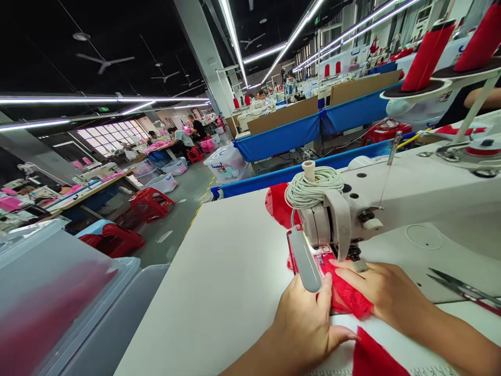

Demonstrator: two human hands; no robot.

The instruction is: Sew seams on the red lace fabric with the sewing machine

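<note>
My left hand (303, 326) and my right hand (385, 295) both press on a piece of red lace fabric (348, 297) lying on the white table (223, 282), right under the head of a grey-white sewing machine (391, 201). The fingers of both hands lie flat on the lace beside the presser foot, which the machine's lamp (304, 261) partly hides. More red fabric (373, 357) trails toward me between my wrists, and another red piece (278, 204) lies behind the machine head.
Small scissors (462, 287) lie on the table at the right. Red thread cones (428, 55) stand on the machine's rack. Clear plastic bins (58, 292) holding red cloth sit at my left. Red stools (151, 201), other workstations and seated people fill the hall beyond.
</note>
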